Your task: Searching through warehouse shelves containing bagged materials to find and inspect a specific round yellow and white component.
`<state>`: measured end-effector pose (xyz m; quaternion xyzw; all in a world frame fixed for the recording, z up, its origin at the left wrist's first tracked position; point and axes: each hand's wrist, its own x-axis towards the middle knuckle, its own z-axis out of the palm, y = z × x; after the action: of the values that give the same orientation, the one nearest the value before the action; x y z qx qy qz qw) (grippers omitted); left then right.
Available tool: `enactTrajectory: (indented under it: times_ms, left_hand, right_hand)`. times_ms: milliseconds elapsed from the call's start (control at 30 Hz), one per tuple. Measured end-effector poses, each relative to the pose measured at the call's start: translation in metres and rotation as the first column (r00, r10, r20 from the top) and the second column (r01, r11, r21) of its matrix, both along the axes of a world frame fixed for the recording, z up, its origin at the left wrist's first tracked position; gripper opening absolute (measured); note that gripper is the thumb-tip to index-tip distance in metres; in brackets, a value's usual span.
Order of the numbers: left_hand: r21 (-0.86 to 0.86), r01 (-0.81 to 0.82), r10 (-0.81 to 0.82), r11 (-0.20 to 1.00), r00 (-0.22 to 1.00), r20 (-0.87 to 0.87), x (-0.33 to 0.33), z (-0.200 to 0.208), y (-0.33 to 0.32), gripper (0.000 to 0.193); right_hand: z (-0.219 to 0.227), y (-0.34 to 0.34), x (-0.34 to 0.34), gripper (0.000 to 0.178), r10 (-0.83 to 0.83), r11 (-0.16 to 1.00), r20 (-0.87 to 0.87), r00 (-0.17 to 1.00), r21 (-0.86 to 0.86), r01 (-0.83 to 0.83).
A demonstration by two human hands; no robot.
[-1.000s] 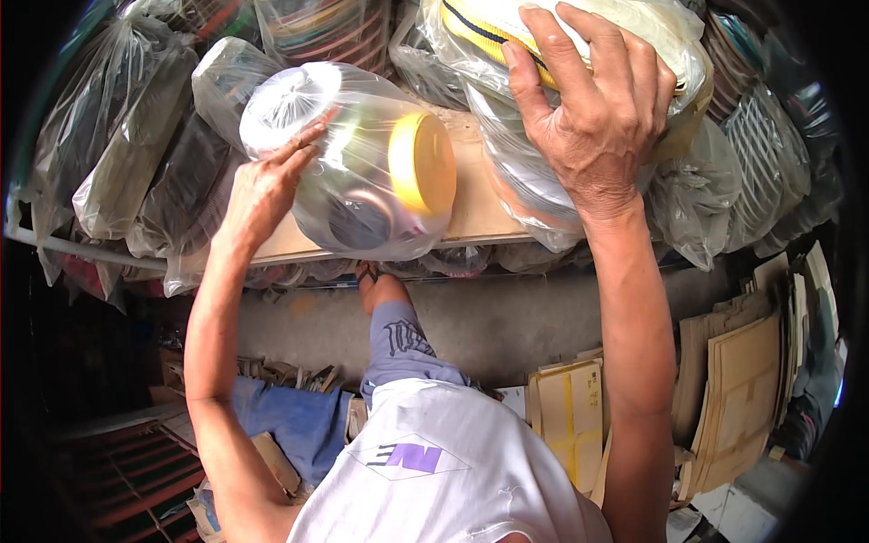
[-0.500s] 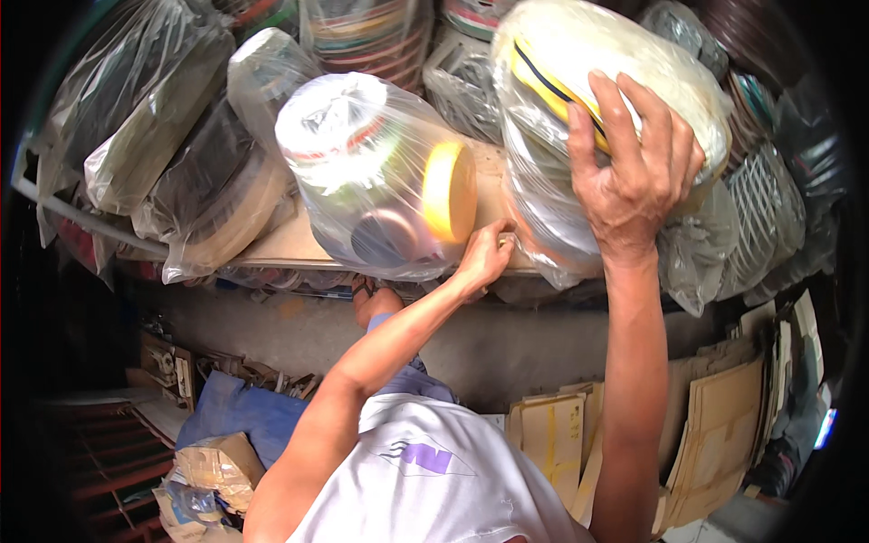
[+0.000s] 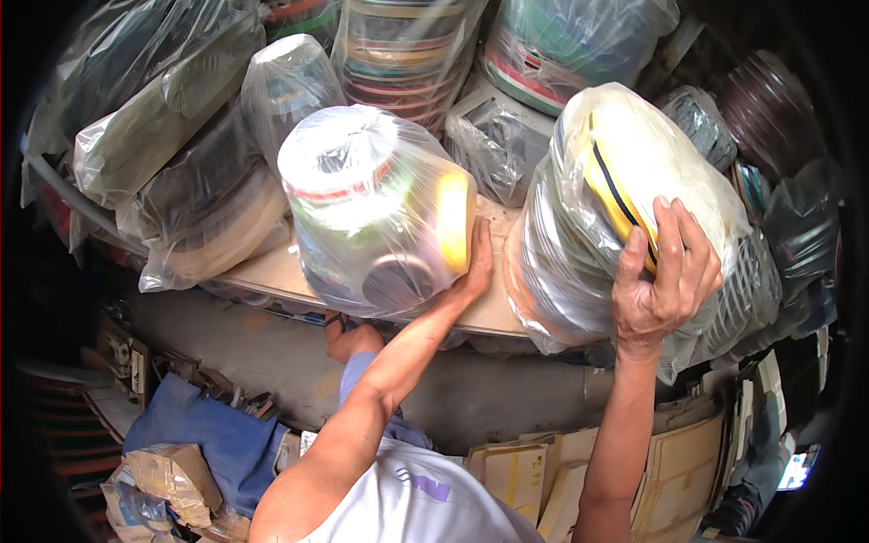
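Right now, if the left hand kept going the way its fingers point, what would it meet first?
Probably the crumpled clear plastic bag at the back of the wooden shelf board; the left hand points up past the yellow-ended bagged roll. Depth is unclear.

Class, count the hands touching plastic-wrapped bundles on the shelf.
2. The left hand presses the clear-wrapped bundle with a yellow patch; the right hand grips the white-and-yellow bundle. No others show.

Two hands [image 3: 475,271] [image 3: 661,290], two touched plastic-wrapped bundles [image 3: 371,213] [image 3: 579,226].
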<state>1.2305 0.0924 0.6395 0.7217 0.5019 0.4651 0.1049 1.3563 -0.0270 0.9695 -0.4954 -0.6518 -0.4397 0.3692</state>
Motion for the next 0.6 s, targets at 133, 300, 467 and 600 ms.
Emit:
enactTrajectory:
  times_ms: [133,300,467,600]
  left_hand:
    - [-0.054,-0.062,0.071,0.997,0.981,0.181,-0.002,0.012,0.008,0.053]
    - [-0.089,0.087,-0.051,0.992,0.936,0.349,0.003,-0.001,0.018,0.042]
    - [-0.211,0.296,-0.143,0.932,0.833,0.535,0.005,-0.001,-0.006,0.025]
    - [-0.362,0.466,-0.286,0.807,0.845,0.451,-0.018,0.069,-0.086,0.02]
  right_hand:
    - [-0.003,0.0,0.006,0.027,-0.018,1.0,0.037,0.999,-0.017,0.019]
    - [-0.001,0.0,0.006,0.029,-0.017,0.999,0.082,0.996,-0.044,0.021]
    - [-0.003,-0.001,0.004,0.031,-0.019,0.998,0.089,0.996,-0.054,0.023]
    - [-0.004,-0.001,0.005,0.031,-0.018,0.999,0.068,0.998,-0.045,0.021]
